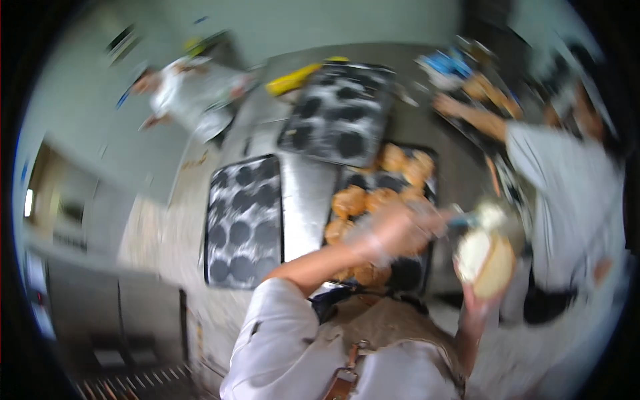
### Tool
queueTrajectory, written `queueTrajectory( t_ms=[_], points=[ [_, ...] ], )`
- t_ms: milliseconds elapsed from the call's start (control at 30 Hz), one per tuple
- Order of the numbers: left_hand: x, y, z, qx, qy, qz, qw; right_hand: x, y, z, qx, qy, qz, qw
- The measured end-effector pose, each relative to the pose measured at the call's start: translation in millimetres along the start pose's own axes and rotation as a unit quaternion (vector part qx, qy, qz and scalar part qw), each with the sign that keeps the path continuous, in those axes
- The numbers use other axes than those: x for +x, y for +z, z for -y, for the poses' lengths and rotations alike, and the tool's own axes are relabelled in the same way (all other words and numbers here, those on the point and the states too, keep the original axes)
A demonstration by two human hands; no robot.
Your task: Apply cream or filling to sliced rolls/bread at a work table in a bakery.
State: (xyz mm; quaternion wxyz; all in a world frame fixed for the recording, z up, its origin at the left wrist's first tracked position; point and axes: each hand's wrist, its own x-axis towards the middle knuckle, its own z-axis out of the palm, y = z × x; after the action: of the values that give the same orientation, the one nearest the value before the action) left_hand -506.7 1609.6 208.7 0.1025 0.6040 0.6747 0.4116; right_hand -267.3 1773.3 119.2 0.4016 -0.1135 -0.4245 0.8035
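Counter (303, 193): steel, long, crowded with three dark baking trays; pale wall beyond, blurred.
Right hand (477, 297): closed around a split bun (485, 257), held up off the counter's right side, cut face pale with cream.
Left hand (400, 230): gloved, reached across the body, clenched on a blue-handled spreading tool (467, 219) whose tip met the top of the bun.
Step in hand: judged to be filling the bun; best done with the bun kept level and the tool drawn flat across the cut face, pressure light so the crumb did not tear.
Buns tray (390, 183): golden buns in several wells, directly under the left forearm, touching nothing else visible.
Empty trays: floured tray (243, 220) to the left, second floured tray (340, 110) farther back, a bare steel strip between them.
Edges: bun held beyond the tray's right rim, so drips were likely to fall off the counter.
Open room: tight on the right, a co-worker's sleeve (567, 187) near; freer on the left over the floured tray.
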Motion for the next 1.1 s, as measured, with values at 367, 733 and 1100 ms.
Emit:
queueTrajectory(
  t_ms=[367, 733, 1100],
  points=[
    [-54.3, -10.0, -30.1, 0.033, -0.12, -0.157, 0.98, 73.1, 66.2, -43.1, 0.226, 0.199, 0.104, 0.948],
    [12.8, 39.1, -37.9, 0.387, -0.032, -0.025, 0.921, 113.2, 64.8, -15.3, 0.372, 0.152, 0.01, 0.916],
    [66.1, 63.9, -41.1, 0.084, -0.035, 0.066, 0.994, 100.0, -15.0, 31.7, 0.354, 0.137, 0.023, 0.925]
  ],
)
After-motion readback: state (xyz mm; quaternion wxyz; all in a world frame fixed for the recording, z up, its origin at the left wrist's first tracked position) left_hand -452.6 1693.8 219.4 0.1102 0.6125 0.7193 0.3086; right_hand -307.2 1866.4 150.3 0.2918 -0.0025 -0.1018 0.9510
